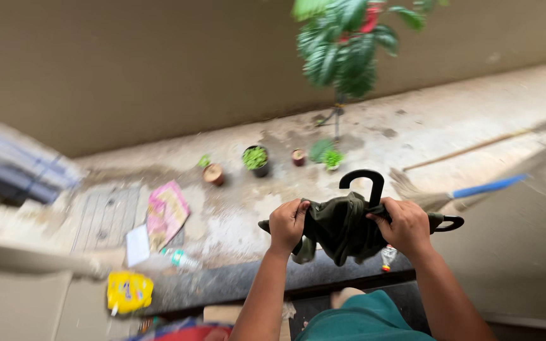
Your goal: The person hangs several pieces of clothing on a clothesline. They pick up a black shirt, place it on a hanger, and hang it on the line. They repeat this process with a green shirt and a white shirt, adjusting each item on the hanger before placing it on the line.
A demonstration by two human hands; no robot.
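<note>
The left hand point(287, 222) is closed into a fist, and its fingers grip the left edge of a dark green garment point(340, 228). The right hand point(406, 226) is also closed tightly and holds the right edge of the same cloth. The garment hangs bunched and wrinkled between both hands, in the middle of the scene, above a dark ledge point(235, 281). It looks like soft, matte fabric. It sits on a black plastic hanger point(364, 183); the curved hook stands up above the cloth, and one rounded end comes out just to the right of the right hand.

Far below lies a rough, stained concrete floor point(412, 126). On it stand small round pots point(255, 159) with green plants, and a larger leafy plant point(342, 47) is farther away. At the right lies a broom point(469, 189) with a blue handle. At the left lie a pink packet point(167, 211) and a yellow packet point(129, 292), which is nearer.
</note>
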